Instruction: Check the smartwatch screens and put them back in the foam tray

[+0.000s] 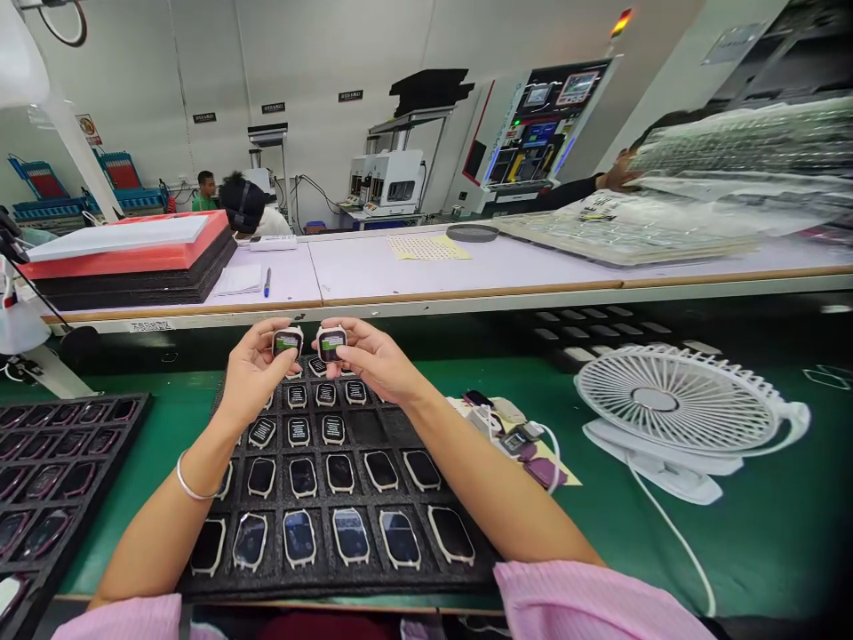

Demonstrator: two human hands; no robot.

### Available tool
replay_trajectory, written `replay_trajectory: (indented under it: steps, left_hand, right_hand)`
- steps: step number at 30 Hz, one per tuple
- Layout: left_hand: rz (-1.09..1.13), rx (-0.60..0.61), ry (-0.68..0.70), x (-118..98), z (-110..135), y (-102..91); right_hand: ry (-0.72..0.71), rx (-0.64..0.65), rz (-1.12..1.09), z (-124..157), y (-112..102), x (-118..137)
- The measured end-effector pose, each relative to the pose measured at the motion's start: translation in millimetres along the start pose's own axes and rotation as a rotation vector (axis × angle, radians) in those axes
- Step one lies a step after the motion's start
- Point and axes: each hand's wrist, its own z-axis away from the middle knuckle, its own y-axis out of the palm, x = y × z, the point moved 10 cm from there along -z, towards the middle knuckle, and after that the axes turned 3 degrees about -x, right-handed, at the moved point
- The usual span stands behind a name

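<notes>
My left hand (257,369) grips a small smartwatch body (288,341) with a lit screen, held up over the far end of a black foam tray (373,428). My right hand (370,356) holds a second lit smartwatch body (331,342) right beside it. Both watches face me, almost touching. The tray below holds several rows of watch bodies, the near ones dark, the far ones lit. A silver bangle (190,484) circles my left wrist.
A second black tray of watch bodies (46,480) lies at the left on the green mat. A white desk fan (673,409) sits to the right, with small devices and a cable (513,436) between. Behind, a raised white shelf carries stacked foam trays (133,258); other people work beyond.
</notes>
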Motion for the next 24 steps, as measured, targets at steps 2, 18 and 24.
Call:
replay_trajectory:
  steps: [2,18,24]
  left_hand:
    - [0.008,0.013,-0.009,2.7,0.6,1.0]
    - [0.001,0.029,-0.058,13.1,2.3,-0.3]
    - [0.029,0.024,-0.057,13.8,2.6,-1.7]
  right_hand:
    - [-0.008,0.009,-0.010,0.0,0.0,-0.3]
    - [-0.022,0.013,0.025,-1.9,-3.6,-9.6]
    - [-0.027,0.006,0.036,-1.3,-6.6,-10.2]
